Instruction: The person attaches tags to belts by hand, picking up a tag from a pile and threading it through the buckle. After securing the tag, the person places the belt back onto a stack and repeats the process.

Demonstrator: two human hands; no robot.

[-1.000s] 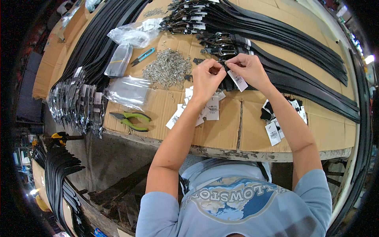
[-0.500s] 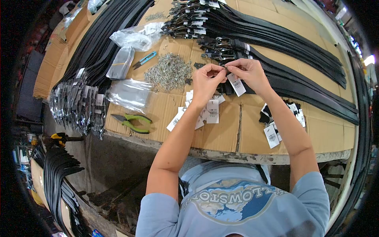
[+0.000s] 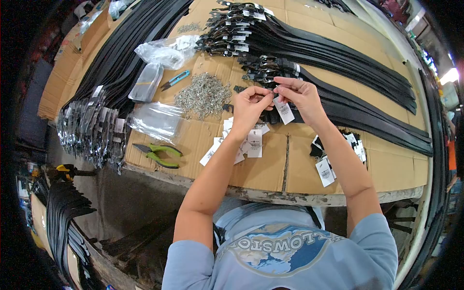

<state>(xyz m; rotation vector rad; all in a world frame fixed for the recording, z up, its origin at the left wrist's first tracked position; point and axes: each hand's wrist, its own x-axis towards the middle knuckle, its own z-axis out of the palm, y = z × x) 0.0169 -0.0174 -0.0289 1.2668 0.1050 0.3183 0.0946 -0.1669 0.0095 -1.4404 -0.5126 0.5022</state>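
Near me: loose tags point(image 3: 254, 143) lie on surface point(image 3: 263, 169). Past them, white tag point(image 3: 284, 112) hangs under right hand point(image 3: 304, 100), fingers pinched tight at its top. Left hand point(image 3: 249, 108) just beside, fingers curled close; can't tell if they hold anything. Tag looks light, thin, bendy; I'd pinch top edge. Off left, flat bags point(image 3: 154, 121) look slick, floppy. Farther, crumpled bag point(image 3: 166, 53): can't tell what's inside.

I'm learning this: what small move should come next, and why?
Perhaps steady the white tag with the right hand while the left hand works at its top: the two hands nearly meet there, the tag hanging just below. Any fastening is too small to make out.
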